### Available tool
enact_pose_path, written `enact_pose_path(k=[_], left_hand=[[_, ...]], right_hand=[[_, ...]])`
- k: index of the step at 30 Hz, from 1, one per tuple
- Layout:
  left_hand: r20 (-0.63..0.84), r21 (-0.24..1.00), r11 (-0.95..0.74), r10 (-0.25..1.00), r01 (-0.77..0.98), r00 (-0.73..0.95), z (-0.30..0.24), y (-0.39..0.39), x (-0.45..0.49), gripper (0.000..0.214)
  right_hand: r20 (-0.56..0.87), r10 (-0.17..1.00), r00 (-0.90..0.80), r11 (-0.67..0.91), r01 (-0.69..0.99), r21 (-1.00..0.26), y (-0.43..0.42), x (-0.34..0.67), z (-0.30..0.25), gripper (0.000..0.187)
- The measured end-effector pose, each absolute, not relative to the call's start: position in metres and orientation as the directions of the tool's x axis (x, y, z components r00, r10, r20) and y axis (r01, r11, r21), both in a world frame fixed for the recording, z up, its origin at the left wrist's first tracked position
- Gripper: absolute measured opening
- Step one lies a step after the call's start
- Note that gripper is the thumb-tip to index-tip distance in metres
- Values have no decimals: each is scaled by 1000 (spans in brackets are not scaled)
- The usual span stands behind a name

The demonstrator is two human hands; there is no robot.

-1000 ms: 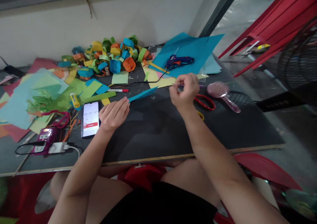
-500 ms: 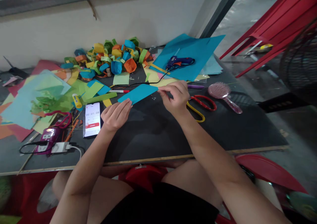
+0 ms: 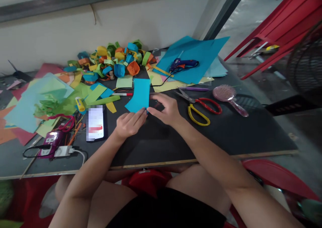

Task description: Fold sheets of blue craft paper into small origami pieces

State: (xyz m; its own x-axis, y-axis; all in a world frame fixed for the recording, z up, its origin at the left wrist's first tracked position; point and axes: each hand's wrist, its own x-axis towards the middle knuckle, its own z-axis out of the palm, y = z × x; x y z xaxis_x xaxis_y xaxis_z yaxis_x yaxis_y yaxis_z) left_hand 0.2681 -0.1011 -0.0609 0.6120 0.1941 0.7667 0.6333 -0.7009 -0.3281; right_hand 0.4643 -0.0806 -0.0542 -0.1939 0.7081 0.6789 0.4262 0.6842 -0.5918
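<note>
Both hands meet at the near edge of a blue paper strip point(image 3: 138, 95) that lies on the dark table point(image 3: 226, 134). The left hand point(image 3: 129, 124) has its fingertips pinched on the strip's lower corner, and the right hand point(image 3: 164, 108) presses fingers down just beside it, touching the same edge — whether those fingers actually pinch the paper I cannot tell. The strip runs away from the person, its far end near a red pen point(image 3: 122, 94).

Left of the strip lies a phone point(image 3: 95, 123) with its screen lit, and beyond that a yellow glue stick point(image 3: 80, 104) among green and blue paper scraps. Further left sits a purple device point(image 3: 50, 141) with a white plug and cables.

Right of the strip lie scissors point(image 3: 198, 107) with one red and one yellow handle, blades open, and past them a pink hairbrush point(image 3: 227, 96). Behind the strip a heap of folded paper loops point(image 3: 118, 61) rests by the wall — to its right, a blue glue gun point(image 3: 182, 65) lies on big blue sheets point(image 3: 196, 53).
</note>
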Motion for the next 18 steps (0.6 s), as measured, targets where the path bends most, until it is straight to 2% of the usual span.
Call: enact_pose_path(k=[2, 4, 7, 9, 10, 12, 14, 18], left_hand=[[722, -348, -720, 202, 600, 661, -64, -103, 276, 20], [687, -322, -739, 248, 592, 683, -65, -103, 280, 27], [711, -175, -769, 333, 615, 619, -65, -100, 278, 38], [761, -89, -775, 353, 626, 545, -67, -97, 273, 33], [790, -85, -775, 331, 627, 516, -68, -96, 270, 28], [852, -120, -746, 261, 655, 454, -70, -95, 265, 21], [882, -136, -687, 244, 714, 403, -71, -95, 262, 23], [813, -127, -619, 382, 775, 439, -66, -95, 261, 25]], right_hand=[[668, 720, -186, 675, 413, -612, -85, 456, -55, 20], [711, 690, -137, 682, 452, -575, -85, 457, -56, 22], [867, 496, -41, 710, 594, -378, -78, 473, -58, 25], [946, 319, -63, 709, 678, -194, -72, 485, -60, 22], [957, 273, -98, 697, 706, -126, -69, 489, -61, 21], [948, 252, -192, 673, 739, -29, -66, 490, -64, 21], [907, 282, -313, 675, 737, 44, -67, 484, -65, 20], [842, 291, -455, 756, 649, 90, -75, 469, -64, 16]])
